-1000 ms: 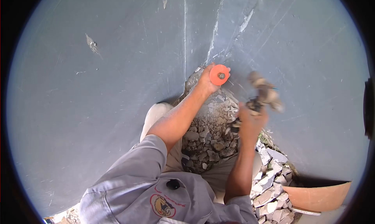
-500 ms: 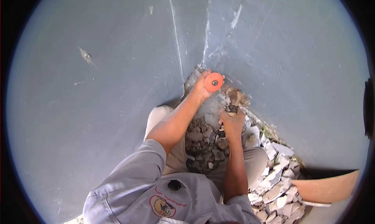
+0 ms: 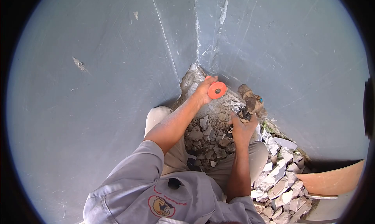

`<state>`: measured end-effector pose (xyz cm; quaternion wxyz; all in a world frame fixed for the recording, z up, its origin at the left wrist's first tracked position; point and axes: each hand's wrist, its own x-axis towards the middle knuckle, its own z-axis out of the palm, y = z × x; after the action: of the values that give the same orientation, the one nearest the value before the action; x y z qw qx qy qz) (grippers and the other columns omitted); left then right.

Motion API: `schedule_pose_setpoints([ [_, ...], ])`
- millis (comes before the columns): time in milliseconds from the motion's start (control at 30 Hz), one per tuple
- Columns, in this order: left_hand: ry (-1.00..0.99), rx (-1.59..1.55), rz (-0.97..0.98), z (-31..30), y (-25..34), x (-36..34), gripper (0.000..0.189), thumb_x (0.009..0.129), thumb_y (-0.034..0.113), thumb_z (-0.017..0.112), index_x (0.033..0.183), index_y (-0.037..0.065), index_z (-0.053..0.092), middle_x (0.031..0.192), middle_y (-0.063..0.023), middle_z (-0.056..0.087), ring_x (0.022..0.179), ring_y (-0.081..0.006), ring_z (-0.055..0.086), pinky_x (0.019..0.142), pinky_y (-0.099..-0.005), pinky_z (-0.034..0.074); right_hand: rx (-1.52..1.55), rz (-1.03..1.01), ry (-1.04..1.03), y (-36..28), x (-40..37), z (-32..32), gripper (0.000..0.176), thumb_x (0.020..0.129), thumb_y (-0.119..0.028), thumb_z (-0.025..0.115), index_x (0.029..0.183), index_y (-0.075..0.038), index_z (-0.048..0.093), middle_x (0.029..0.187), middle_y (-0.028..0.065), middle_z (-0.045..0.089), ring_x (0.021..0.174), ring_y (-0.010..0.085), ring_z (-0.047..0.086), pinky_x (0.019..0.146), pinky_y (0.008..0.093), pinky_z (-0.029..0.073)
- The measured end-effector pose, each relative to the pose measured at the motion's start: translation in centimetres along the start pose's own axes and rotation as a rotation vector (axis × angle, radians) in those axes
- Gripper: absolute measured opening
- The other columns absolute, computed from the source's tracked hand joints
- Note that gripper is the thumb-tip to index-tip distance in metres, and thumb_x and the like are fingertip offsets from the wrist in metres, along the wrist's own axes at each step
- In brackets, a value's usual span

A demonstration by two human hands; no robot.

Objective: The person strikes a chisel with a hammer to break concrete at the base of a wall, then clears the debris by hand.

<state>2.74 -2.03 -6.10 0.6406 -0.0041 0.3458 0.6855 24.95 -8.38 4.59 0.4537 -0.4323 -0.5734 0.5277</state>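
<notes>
My left hand is closed round a tool with an orange disc at its top, over the corner where the grey walls meet. To its right, my right hand grips a dirty brown bundle, whose dark frayed part comes out between the fingers. What exactly the bundle is I cannot make out. Beneath both hands lies broken rubble between my knees.
Grey walls rise on both sides of the corner. A heap of broken grey chunks lies beside my right knee. Beyond it stands a curved orange-brown piece. Some green weeds grow along the right wall's foot.
My right hand has moved right and slightly down with the brown bundle, away from the orange disc. The disc has tilted and shifted slightly down. The camera view has shifted somewhat.
</notes>
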Motion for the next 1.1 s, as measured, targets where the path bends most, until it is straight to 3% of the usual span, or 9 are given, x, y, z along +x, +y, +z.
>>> schedule_pose_setpoints([
  [133, 0.114, 0.035, 0.005, 2.0, 0.5, -0.5, 0.016, 0.096, 0.021, 0.063, 0.095, 0.011, 0.050, 0.079, -0.0034, 0.055, 0.066, -0.0181, 0.060, 0.069, -0.0402, 0.059, 0.029, -0.039, 0.048, -2.3, 0.2, -0.3, 0.017, 0.079, 0.005, 0.069, 0.088, 0.001, 0.056, 0.068, 0.0051, 0.062, 0.055, 0.0124, 0.060, 0.053, 0.0254, 0.047],
  [267, 0.033, 0.002, 0.018, 4.3, 2.4, -1.4, 0.018, 0.100, 0.026, 0.055, 0.100, 0.008, 0.052, 0.089, -0.0054, 0.058, 0.075, -0.0191, 0.061, 0.076, -0.0400, 0.058, 0.250, -0.148, 0.172, -5.0, 0.6, -0.6, 0.019, 0.079, 0.008, 0.068, 0.091, 0.002, 0.055, 0.073, 0.0076, 0.061, 0.057, 0.0150, 0.060, 0.054, 0.0278, 0.051],
  [433, 0.079, -0.190, 0.154, 6.1, 2.1, 1.3, 0.023, 0.100, 0.025, 0.053, 0.109, 0.005, 0.052, 0.100, -0.0078, 0.060, 0.086, -0.0198, 0.063, 0.082, -0.0396, 0.057, 0.504, -0.737, 0.224, -7.9, 3.1, -0.1, 0.013, 0.090, -0.002, 0.062, 0.088, -0.001, 0.049, 0.076, 0.0117, 0.060, 0.063, 0.0182, 0.059, 0.062, 0.0357, 0.055],
  [500, 0.083, -0.200, 0.133, 5.7, 2.3, 2.4, 0.023, 0.101, 0.025, 0.051, 0.110, 0.004, 0.052, 0.102, -0.0091, 0.061, 0.086, -0.0217, 0.064, 0.083, -0.0404, 0.057, 0.313, -0.508, 0.529, -4.7, 4.3, 2.3, 0.012, 0.088, -0.002, 0.063, 0.092, 0.000, 0.052, 0.075, 0.0105, 0.059, 0.062, 0.0164, 0.058, 0.061, 0.0327, 0.053],
  [533, 0.081, -0.205, 0.118, 5.4, 2.2, 3.1, 0.023, 0.102, 0.026, 0.050, 0.110, 0.004, 0.052, 0.103, -0.0097, 0.061, 0.087, -0.0226, 0.064, 0.083, -0.0408, 0.056, -0.014, -0.588, 0.347, -0.1, 5.4, 3.3, 0.014, 0.086, -0.003, 0.064, 0.094, 0.000, 0.054, 0.073, 0.0074, 0.058, 0.061, 0.0148, 0.058, 0.059, 0.0308, 0.051],
  [633, -0.028, -0.194, 0.064, 4.8, 2.3, 3.4, 0.027, 0.104, 0.027, 0.047, 0.114, 0.003, 0.049, 0.104, -0.0132, 0.061, 0.090, -0.0278, 0.066, 0.085, -0.0432, 0.057, -0.033, 0.163, -0.156, 0.7, 5.8, 3.3, 0.026, 0.080, -0.004, 0.071, 0.101, 0.000, 0.057, 0.072, 0.0015, 0.058, 0.058, 0.0115, 0.057, 0.054, 0.0271, 0.047],
  [967, 0.069, -0.254, 0.167, 6.5, 3.8, 2.9, 0.040, 0.108, 0.031, 0.031, 0.122, -0.003, 0.047, 0.114, -0.0227, 0.062, 0.102, -0.0360, 0.065, 0.091, -0.0466, 0.057, 0.434, -0.883, 0.487, -9.3, 7.5, -0.5, 0.012, 0.091, -0.004, 0.061, 0.083, 0.000, 0.052, 0.075, 0.0117, 0.062, 0.064, 0.0173, 0.061, 0.069, 0.0379, 0.057],
  [1033, 0.046, -0.265, 0.161, 6.2, 4.1, 3.1, 0.040, 0.107, 0.031, 0.032, 0.122, -0.003, 0.047, 0.113, -0.0224, 0.062, 0.102, -0.0362, 0.065, 0.091, -0.0466, 0.057, 0.002, -0.496, 0.398, -2.7, 7.6, 2.1, 0.006, 0.090, -0.004, 0.061, 0.089, 0.001, 0.058, 0.069, 0.0091, 0.061, 0.063, 0.0171, 0.061, 0.064, 0.0344, 0.053],
  [1100, 0.035, -0.240, 0.134, 5.8, 2.7, 2.9, 0.040, 0.107, 0.032, 0.033, 0.122, -0.003, 0.047, 0.113, -0.0221, 0.062, 0.102, -0.0365, 0.065, 0.092, -0.0467, 0.057, -0.190, -0.014, -0.181, 1.2, 7.8, 4.1, 0.016, 0.084, -0.006, 0.068, 0.097, 0.001, 0.061, 0.069, 0.0050, 0.061, 0.057, 0.0151, 0.058, 0.056, 0.0301, 0.049],
])
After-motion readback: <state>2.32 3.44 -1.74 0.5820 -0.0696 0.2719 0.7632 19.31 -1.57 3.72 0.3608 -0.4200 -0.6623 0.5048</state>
